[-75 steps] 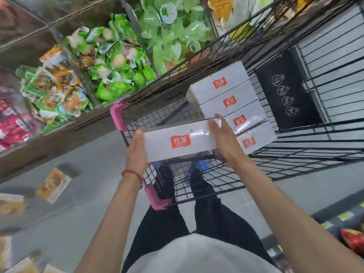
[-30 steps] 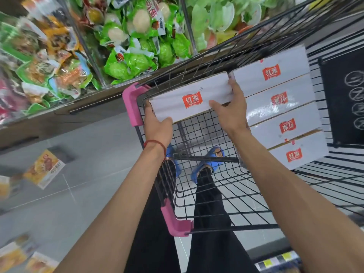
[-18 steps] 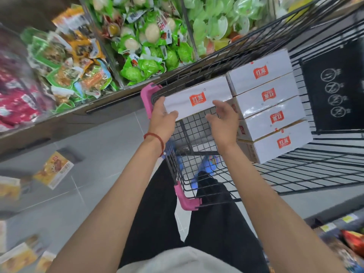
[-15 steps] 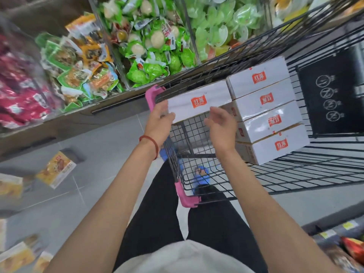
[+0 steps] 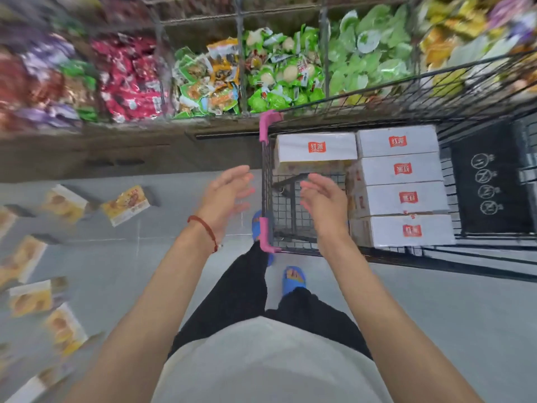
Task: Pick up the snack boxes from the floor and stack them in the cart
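Motion-blurred on the floor [image 5: 436, 301]: yellow snack boxes [image 5: 125, 203], print unreadable. In the cart [image 5: 268, 123], at its pink corner: white box [image 5: 340, 145], red label [image 5: 316, 147] "红派". Left hand [image 5: 229, 193], right hand [image 5: 322, 199]: open-fingered, holding nothing.

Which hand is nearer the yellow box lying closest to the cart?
Left. The left hand hovers outside the cart, toward the yellow box; the right hand is over the cart, farther away.

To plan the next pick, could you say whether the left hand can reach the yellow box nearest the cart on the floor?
Probably yes: the left hand is open, empty and outside the cart, with only floor between it and the yellow box, though bending down seems needed.
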